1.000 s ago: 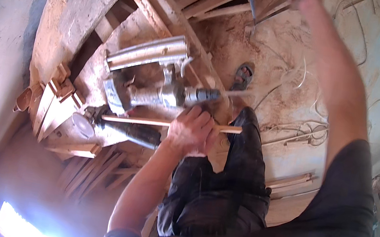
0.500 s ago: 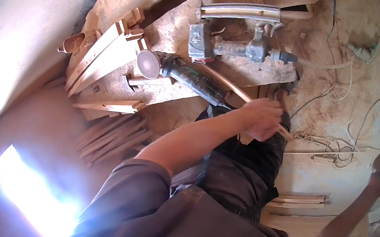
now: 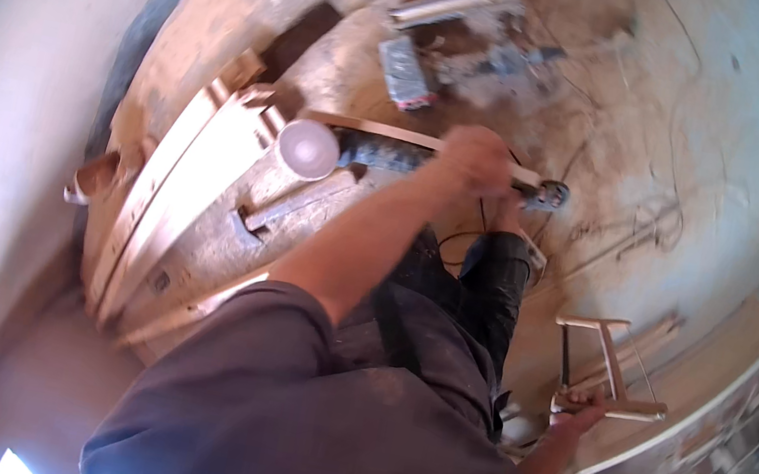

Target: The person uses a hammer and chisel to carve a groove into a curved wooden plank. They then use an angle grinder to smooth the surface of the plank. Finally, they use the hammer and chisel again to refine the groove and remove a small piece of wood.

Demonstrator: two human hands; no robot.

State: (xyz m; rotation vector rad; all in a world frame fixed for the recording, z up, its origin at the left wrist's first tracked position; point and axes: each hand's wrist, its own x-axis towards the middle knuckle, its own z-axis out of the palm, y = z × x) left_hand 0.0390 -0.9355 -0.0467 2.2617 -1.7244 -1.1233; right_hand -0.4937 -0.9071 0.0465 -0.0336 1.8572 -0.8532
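Wooden stick (image 3: 388, 131) is gripped in the left hand (image 3: 480, 158), fingers clenched around it at about 12 o'clock from the person's knees. It lies across a dark power tool (image 3: 384, 152) with a pale round disc (image 3: 308, 148) at its end, on the dusty worktop (image 3: 226, 241). Half a second ago this hand sat lower and nearer the body, with the stick slanting down; now the arm is stretched out and the stick lies nearly level over the tool, so the piece looks newly brought up to the work spot. Right hand (image 3: 585, 407), at 4 o'clock, was out at the far right edge before; now it is closed on the handle of a wooden frame saw (image 3: 611, 364), held low beside the leg, so cutting gear is in hand. Second power tool (image 3: 474, 46) with a metal guard sits at 12 o'clock, untouched, blurred. Curved wooden strips (image 3: 174, 191) are stacked at 9 o'clock. Cables (image 3: 636, 221) trail on the floor at 2 o'clock.
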